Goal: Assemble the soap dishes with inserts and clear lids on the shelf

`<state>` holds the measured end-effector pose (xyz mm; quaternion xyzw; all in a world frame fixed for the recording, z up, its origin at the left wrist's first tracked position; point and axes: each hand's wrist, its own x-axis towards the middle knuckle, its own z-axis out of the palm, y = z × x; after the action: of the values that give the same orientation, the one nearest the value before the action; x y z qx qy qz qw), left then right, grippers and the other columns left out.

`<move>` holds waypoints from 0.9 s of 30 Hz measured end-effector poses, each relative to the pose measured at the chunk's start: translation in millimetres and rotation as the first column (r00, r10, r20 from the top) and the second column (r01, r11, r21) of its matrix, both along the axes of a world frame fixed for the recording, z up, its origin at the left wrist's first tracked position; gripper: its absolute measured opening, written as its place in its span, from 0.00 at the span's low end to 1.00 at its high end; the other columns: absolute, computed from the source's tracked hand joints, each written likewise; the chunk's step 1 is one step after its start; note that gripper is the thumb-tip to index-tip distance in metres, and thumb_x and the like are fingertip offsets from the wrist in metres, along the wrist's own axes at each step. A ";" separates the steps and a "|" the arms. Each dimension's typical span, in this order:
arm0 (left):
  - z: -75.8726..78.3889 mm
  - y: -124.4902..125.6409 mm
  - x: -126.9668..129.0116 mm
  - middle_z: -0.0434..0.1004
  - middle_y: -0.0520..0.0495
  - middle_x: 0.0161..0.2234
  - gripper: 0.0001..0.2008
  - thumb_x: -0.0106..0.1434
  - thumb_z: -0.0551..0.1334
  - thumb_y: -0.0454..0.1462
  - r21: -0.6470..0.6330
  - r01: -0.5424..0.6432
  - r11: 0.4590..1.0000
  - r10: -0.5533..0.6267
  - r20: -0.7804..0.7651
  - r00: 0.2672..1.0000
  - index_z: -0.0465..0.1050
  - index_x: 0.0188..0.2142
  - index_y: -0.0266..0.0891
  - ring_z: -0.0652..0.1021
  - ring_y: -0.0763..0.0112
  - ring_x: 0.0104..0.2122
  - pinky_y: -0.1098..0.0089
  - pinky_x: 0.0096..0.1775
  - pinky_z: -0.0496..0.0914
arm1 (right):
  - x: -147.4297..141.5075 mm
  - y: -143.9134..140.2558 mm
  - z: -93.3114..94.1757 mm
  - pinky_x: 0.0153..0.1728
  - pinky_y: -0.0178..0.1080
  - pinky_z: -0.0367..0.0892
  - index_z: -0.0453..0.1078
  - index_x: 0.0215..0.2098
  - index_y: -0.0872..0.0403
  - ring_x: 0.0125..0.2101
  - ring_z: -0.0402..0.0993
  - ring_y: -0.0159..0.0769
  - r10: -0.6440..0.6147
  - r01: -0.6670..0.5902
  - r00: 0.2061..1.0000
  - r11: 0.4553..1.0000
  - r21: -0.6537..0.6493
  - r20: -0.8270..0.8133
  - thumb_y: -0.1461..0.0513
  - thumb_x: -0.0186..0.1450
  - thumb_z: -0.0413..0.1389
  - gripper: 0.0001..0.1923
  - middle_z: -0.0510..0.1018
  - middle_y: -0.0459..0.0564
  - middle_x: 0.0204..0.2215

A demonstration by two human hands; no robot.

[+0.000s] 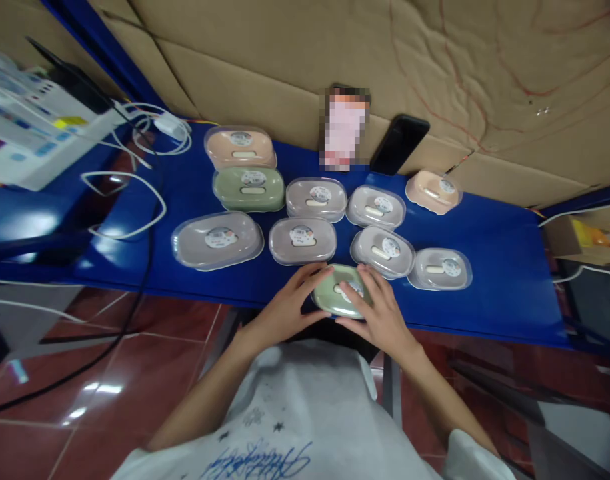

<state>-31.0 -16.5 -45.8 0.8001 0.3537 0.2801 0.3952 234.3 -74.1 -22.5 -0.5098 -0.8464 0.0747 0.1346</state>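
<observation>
Held item: you hold a green soap box [339, 298] at the near edge of the blue table [505, 280], at 6 o'clock in the view.
Left hand: your left hand [285, 308] grips the box's left end, fingers curled round it, thumb along the near side.
Right hand: your right hand [379, 313] clasps the right end, fingers spread over the lid, partly covering the round sticker.
Box position: it sits low over the table edge; you cannot tell whether it rests on the surface or is lifted clear.
Near row: a large grey box [217, 239] lies at 9 o'clock of your hands, a grey box [303, 240] at 11 o'clock, two more grey boxes [383, 251] [441, 269] at 1 and 2 o'clock.
Far row: a second green box [249, 188] and a peach box [241, 147] sit at 10 o'clock, stacked close, touching or nearly so; two grey boxes [317, 198] [375, 207] at 12 o'clock; a second peach box [433, 191] tilted at 1 o'clock.
Backdrop: a black phone [399, 144] leans on the cardboard wall [435, 60] at 12 o'clock.
Left side: white cables [135, 180] trail across the table at 10 o'clock, beside a white carton [39, 133].
Floor: red tiles [109, 373] show at 7 o'clock.
</observation>
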 end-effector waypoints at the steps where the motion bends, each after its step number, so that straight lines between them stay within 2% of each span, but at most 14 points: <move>1: -0.3 -1.6 0.9 0.63 0.41 0.73 0.44 0.70 0.72 0.42 0.005 -0.001 1.000 0.001 -0.009 1.000 0.51 0.78 0.57 0.70 0.51 0.71 0.47 0.70 0.70 | 0.5 -1.1 -2.9 0.69 0.69 0.66 0.59 0.77 0.37 0.77 0.53 0.63 0.007 -0.007 1.000 1.000 0.027 -0.002 0.50 0.74 0.63 0.36 0.61 0.56 0.77; 3: 0.9 -6.5 2.1 0.62 0.41 0.74 0.44 0.71 0.72 0.41 0.044 0.001 0.999 0.000 -0.028 1.000 0.51 0.78 0.57 0.69 0.51 0.72 0.49 0.69 0.72 | 1.6 -7.7 -5.9 0.68 0.69 0.67 0.59 0.77 0.37 0.76 0.56 0.62 0.034 -0.032 0.999 0.995 0.090 -0.017 0.52 0.74 0.64 0.36 0.66 0.55 0.74; 5: 5.3 -12.2 -0.8 0.61 0.40 0.74 0.43 0.72 0.70 0.41 0.136 0.002 0.991 0.003 -0.035 0.999 0.51 0.78 0.57 0.70 0.51 0.71 0.50 0.68 0.73 | 6.3 -19.8 -3.9 0.66 0.68 0.70 0.57 0.78 0.37 0.74 0.60 0.63 0.039 -0.029 0.998 0.986 0.167 -0.053 0.54 0.72 0.65 0.40 0.70 0.56 0.70; 7: 12.9 -16.1 -11.3 0.63 0.40 0.73 0.39 0.73 0.68 0.39 0.280 -0.059 0.958 0.068 -0.023 0.997 0.53 0.77 0.57 0.70 0.52 0.71 0.50 0.67 0.73 | 20.2 -34.9 3.0 0.63 0.70 0.73 0.55 0.79 0.36 0.72 0.64 0.65 -0.018 0.048 0.994 0.958 0.284 -0.107 0.54 0.70 0.67 0.44 0.71 0.57 0.69; 8: 17.3 -16.2 -20.2 0.65 0.41 0.72 0.38 0.74 0.68 0.37 0.358 -0.132 0.924 0.144 -0.008 0.989 0.55 0.77 0.58 0.71 0.52 0.70 0.50 0.68 0.73 | 32.1 -41.9 7.8 0.62 0.71 0.73 0.55 0.79 0.36 0.70 0.66 0.67 -0.078 0.120 0.988 0.928 0.352 -0.130 0.54 0.70 0.68 0.45 0.71 0.57 0.69; 10: 25.5 -11.4 -44.4 0.66 0.42 0.70 0.37 0.73 0.68 0.34 0.490 -0.325 0.809 0.361 0.022 0.932 0.58 0.75 0.59 0.71 0.50 0.70 0.46 0.69 0.70 | 66.2 -51.6 18.1 0.62 0.75 0.71 0.56 0.79 0.38 0.68 0.68 0.71 -0.265 0.310 0.951 0.818 0.484 -0.161 0.53 0.69 0.68 0.45 0.70 0.60 0.70; 12: 30.6 0.0 -73.0 0.63 0.42 0.73 0.37 0.71 0.69 0.35 0.560 -0.471 0.682 0.566 0.004 0.824 0.60 0.74 0.60 0.67 0.43 0.72 0.38 0.71 0.64 | 111.0 -53.2 25.0 0.63 0.77 0.68 0.60 0.78 0.43 0.67 0.69 0.74 -0.489 0.512 0.847 0.640 0.573 -0.211 0.50 0.69 0.67 0.42 0.71 0.64 0.69; 14: 30.8 15.2 -98.7 0.55 0.40 0.77 0.37 0.71 0.70 0.39 0.574 -0.513 0.638 0.663 -0.073 0.745 0.59 0.74 0.58 0.59 0.36 0.76 0.30 0.72 0.56 | 159.7 -47.5 24.2 0.64 0.73 0.69 0.64 0.76 0.40 0.66 0.72 0.72 -0.609 0.650 0.725 0.449 0.614 -0.322 0.48 0.70 0.65 0.38 0.75 0.62 0.67; 15: 29.2 22.5 -108.5 0.51 0.39 0.78 0.37 0.71 0.70 0.41 0.568 -0.512 0.644 0.678 -0.114 0.726 0.59 0.75 0.57 0.55 0.33 0.77 0.28 0.72 0.54 | 182.8 -42.8 20.5 0.64 0.71 0.70 0.65 0.75 0.37 0.65 0.73 0.71 -0.629 0.682 0.692 0.408 0.607 -0.354 0.48 0.70 0.65 0.37 0.76 0.60 0.66; 17: 23.8 33.6 -120.0 0.48 0.38 0.79 0.36 0.73 0.68 0.44 0.555 -0.487 0.674 0.665 -0.170 0.727 0.59 0.75 0.54 0.53 0.31 0.77 0.29 0.71 0.55 | 221.6 -31.3 7.9 0.63 0.70 0.71 0.68 0.73 0.35 0.64 0.74 0.72 -0.644 0.702 0.677 0.420 0.575 -0.356 0.49 0.69 0.66 0.36 0.77 0.59 0.65; 20: 15.5 38.2 -119.6 0.52 0.36 0.78 0.32 0.74 0.66 0.45 0.547 -0.441 0.712 0.629 -0.215 0.747 0.61 0.74 0.52 0.57 0.32 0.76 0.33 0.69 0.61 | 253.7 -12.4 -15.7 0.62 0.68 0.72 0.72 0.71 0.40 0.63 0.75 0.71 -0.640 0.687 0.706 0.516 0.511 -0.303 0.47 0.69 0.66 0.34 0.78 0.62 0.63; 24: 12.0 33.2 -107.9 0.58 0.34 0.76 0.29 0.75 0.65 0.46 0.555 -0.388 0.736 0.597 -0.261 0.758 0.64 0.72 0.51 0.63 0.34 0.73 0.35 0.67 0.64 | 258.5 8.2 -33.5 0.65 0.69 0.68 0.74 0.68 0.50 0.66 0.72 0.66 -0.581 0.623 0.776 0.645 0.444 -0.245 0.43 0.72 0.59 0.32 0.75 0.63 0.66; 27: 14.5 36.0 -103.0 0.61 0.33 0.74 0.27 0.75 0.65 0.47 0.568 -0.354 0.743 0.572 -0.266 0.776 0.67 0.71 0.49 0.66 0.35 0.71 0.37 0.65 0.65 | 252.2 19.4 -25.9 0.65 0.73 0.64 0.75 0.66 0.48 0.68 0.71 0.64 -0.566 0.610 0.791 0.698 0.374 -0.233 0.46 0.77 0.51 0.27 0.76 0.62 0.65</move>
<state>-134.0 19.5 -31.3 0.7967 0.5404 0.2705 0.0090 486.5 -54.7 -48.4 -0.7063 -0.6256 -0.1353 0.3026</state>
